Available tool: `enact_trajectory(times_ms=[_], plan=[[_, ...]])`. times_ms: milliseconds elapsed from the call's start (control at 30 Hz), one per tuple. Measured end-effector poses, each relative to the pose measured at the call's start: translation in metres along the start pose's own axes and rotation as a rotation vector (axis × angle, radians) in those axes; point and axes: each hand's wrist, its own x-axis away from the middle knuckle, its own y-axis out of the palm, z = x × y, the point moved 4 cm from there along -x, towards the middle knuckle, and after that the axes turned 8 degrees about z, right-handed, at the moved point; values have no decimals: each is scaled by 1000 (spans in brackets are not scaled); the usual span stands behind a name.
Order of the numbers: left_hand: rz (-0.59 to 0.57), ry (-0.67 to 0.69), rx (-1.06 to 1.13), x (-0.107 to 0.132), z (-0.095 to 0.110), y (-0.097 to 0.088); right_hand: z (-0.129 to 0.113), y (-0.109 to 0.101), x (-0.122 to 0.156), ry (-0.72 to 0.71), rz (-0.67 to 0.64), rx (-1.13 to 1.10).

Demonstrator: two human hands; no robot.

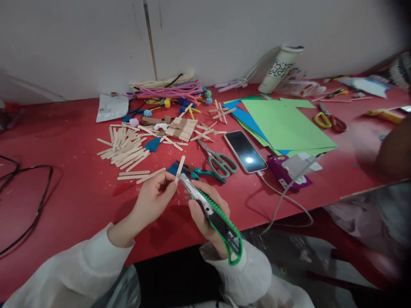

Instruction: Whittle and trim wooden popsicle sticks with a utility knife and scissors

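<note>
Between the thumb and fingers of my left hand (155, 193) a wooden craft stick (180, 167) is pinched, tilted upward. My right hand (208, 209) grips a green and black utility knife (213, 214). The knife's tip end lies against or very close to the stick; whether it touches I cannot tell. Just beyond the hands are teal-handled pliers (208, 173), partly hidden, and grey-handled scissors (221, 164). A pile of loose craft sticks (125, 145) spreads ahead of my left hand, with a joined panel of sticks (181, 128) beside it.
A phone (245, 152) on a charging cable lies right of the scissors, near a purple box (287, 173). Green paper sheets (282, 124), a tumbler (281, 68) and pink pipe cleaners (170, 90) stand farther back. A black cable (46, 188) curls at left. Another person's arm (394, 147) is at right.
</note>
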Motion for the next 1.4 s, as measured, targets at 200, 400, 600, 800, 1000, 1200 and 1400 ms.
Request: enact_trajectory(times_ms=[200,400,600,800,1000,1200,1400], plan=[[-7,-47,-14,1,1,0,2,0,2,-12,-35,-3],[12,-17,-162,1,6,-6,-1,-2,1,-2,-56,-25],[-26,69,-392,-6,11,-3,1,-5,-15,138,-152,-81],[131,-3,-364,-22,6,-12,-6,-5,-24,133,-43,-10],[50,-120,-130,-31,2,-18,-19,-17,-28,-4,67,114],[-36,-313,223,-19,-8,-2,-2,-13,-33,-85,77,72],[-14,-264,229,-15,-9,-3,5,-8,-26,-260,-47,182]])
